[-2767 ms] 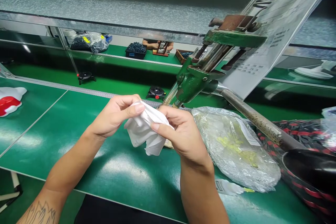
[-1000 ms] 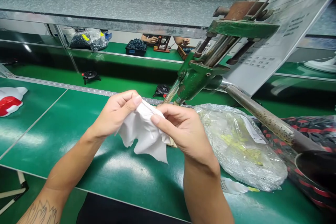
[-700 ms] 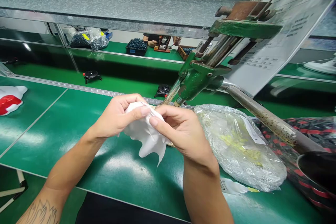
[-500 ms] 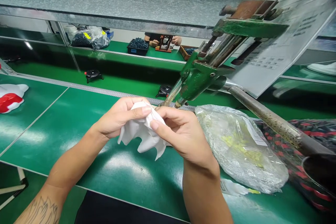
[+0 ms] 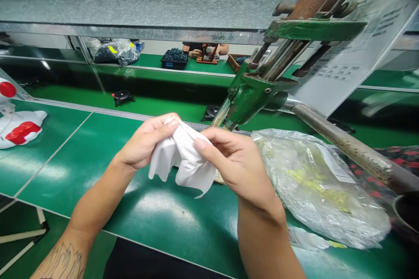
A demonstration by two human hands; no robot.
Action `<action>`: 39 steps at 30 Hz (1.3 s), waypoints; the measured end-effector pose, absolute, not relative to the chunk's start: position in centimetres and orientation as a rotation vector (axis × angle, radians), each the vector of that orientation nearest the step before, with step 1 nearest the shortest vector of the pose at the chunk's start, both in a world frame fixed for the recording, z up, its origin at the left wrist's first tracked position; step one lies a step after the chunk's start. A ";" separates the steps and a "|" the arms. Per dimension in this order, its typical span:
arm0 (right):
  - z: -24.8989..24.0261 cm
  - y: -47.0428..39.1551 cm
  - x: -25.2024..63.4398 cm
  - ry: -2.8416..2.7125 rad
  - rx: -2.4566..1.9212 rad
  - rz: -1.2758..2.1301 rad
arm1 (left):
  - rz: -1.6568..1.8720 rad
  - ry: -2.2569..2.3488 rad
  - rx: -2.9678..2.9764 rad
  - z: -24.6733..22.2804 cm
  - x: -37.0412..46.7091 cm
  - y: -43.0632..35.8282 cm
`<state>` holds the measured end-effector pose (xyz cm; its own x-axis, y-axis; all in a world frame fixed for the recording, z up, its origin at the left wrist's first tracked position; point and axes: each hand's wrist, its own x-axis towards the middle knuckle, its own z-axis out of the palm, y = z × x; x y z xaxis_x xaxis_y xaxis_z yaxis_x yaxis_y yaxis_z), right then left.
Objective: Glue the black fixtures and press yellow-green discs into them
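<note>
White cloth is located at the centre of the frame, suspended above the green workbench. Left hand: thumb and fingers closed on the upper left part of the cloth. Right hand: thumb and fingers pinching the right part of the cloth, thumb toward the camera. Between the two grips, the upper edge slopes down to the right; the lower edge hangs loose in folds and ends in a curled tip. Beyond the right hand, a green press appears tilted, with its metal lever extending toward the lower right of the frame. A clear plastic bag with yellow patches lies on the workbench, right of the right hand. A red-and-white object rests at the left edge. At upper centre, on a farther bench, a black tray holds dark parts near a co-worker's hand.
</note>
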<state>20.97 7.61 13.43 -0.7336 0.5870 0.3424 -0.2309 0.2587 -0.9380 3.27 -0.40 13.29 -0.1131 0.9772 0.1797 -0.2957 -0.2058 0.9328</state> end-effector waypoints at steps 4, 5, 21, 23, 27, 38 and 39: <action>13.0 7.5 20.7 -1.856 -0.377 1.427 | 1.616 1.119 1.210 13.3 2.7 -0.6; 13.0 7.5 20.6 -1.854 -0.372 1.403 | 1.654 1.173 1.248 13.4 2.6 -0.8; -1.7 -1.1 16.7 -2.784 0.398 0.607 | 1.640 1.936 1.167 4.8 -6.8 -0.4; -3.3 -1.5 16.5 -2.877 0.392 0.650 | 1.596 1.968 1.205 3.2 -6.5 -1.2; -3.8 -0.8 16.6 -2.842 0.259 0.728 | 1.403 2.002 1.253 -0.3 -3.7 -2.9; -3.8 -0.5 17.1 -2.812 0.188 0.802 | 1.674 1.856 0.980 -4.1 -1.4 4.3; -3.8 -0.5 17.2 -2.811 0.181 0.802 | 1.698 1.867 0.956 -4.3 -1.5 4.6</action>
